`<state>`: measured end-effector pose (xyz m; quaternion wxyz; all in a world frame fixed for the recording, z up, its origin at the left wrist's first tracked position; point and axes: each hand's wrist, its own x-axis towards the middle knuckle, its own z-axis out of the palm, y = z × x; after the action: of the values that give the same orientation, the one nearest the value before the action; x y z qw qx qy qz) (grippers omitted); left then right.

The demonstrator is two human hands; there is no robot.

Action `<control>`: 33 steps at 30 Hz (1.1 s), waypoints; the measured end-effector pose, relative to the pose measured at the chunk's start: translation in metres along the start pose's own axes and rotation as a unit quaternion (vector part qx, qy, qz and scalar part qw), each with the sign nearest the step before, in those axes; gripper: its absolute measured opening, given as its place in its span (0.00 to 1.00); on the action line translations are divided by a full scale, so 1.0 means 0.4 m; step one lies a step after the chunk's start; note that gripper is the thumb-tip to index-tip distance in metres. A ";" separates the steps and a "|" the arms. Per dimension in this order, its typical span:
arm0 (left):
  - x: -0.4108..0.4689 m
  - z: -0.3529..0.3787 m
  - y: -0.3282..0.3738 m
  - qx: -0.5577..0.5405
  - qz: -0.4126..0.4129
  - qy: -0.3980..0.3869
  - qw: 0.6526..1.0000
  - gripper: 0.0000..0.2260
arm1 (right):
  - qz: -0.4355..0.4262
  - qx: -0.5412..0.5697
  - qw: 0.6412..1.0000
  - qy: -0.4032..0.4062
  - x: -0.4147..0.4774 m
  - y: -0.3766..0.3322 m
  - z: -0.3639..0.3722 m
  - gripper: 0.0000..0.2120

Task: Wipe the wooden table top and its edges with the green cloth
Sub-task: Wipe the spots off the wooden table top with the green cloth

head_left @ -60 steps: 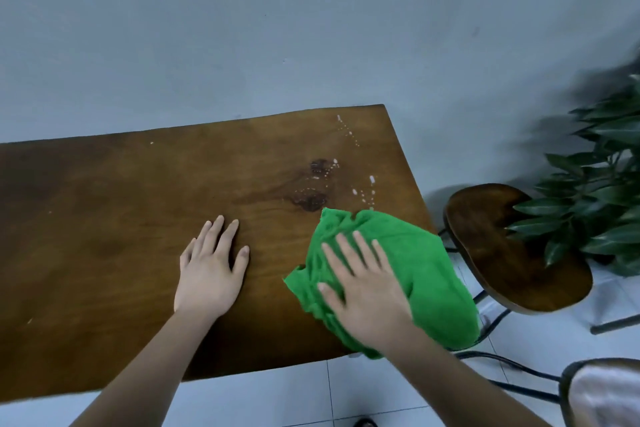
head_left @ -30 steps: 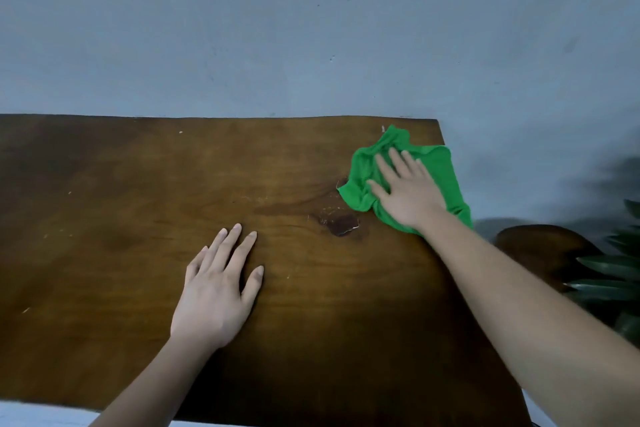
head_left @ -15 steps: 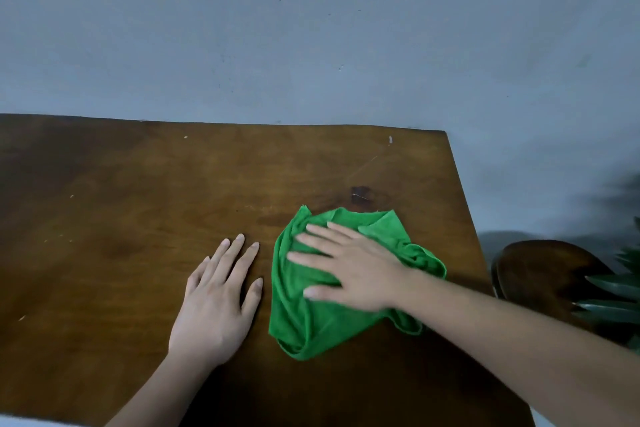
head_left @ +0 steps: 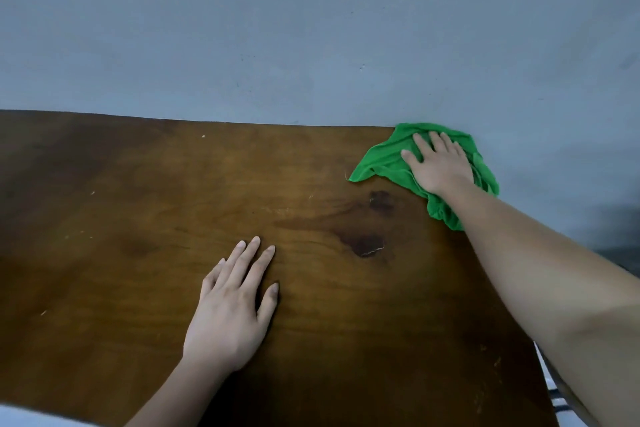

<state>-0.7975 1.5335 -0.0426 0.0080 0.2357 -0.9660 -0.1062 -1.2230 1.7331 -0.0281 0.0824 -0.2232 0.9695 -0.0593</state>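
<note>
Grey-blue wall (head_left: 311, 28) behind one wooden table top (head_left: 121, 218), brown, two dark knots mid-surface, scattered pale specks. One left hand (head_left: 230, 308), flat on the wood, fingers extended, holding nothing. One green cloth (head_left: 384, 159), crumpled, at the far right corner, overhanging the edge. One right hand (head_left: 438, 166), palm pressed flat on the cloth.

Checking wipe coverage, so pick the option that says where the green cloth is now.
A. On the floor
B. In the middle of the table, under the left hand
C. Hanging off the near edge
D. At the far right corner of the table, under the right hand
D: the right hand presses the green cloth flat at the far right corner of the table, against the wall; the left hand lies bare on the wood.
</note>
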 end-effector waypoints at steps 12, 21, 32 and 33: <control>-0.006 -0.002 0.001 -0.002 0.012 0.016 1.000 0.30 | -0.181 -0.025 0.983 -0.009 -0.213 -0.578 0.108 0.38; -0.005 0.002 -0.003 0.007 0.014 0.019 1.000 0.30 | -0.366 -0.035 0.929 -0.039 -0.257 -0.495 0.121 0.33; -0.002 -0.008 0.001 -0.002 0.008 0.009 1.000 0.34 | -0.078 -0.006 0.997 -0.004 -0.081 -0.007 0.019 0.35; -0.002 -0.010 0.001 -0.001 0.008 0.006 1.000 0.34 | -0.068 -0.005 0.998 -0.004 -0.094 0.002 0.021 0.35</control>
<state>-0.7967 1.5336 -0.0386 0.0148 0.2283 -0.9677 -0.1057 -1.1887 1.7498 -0.0315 0.0807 -0.2896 0.9519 -0.0592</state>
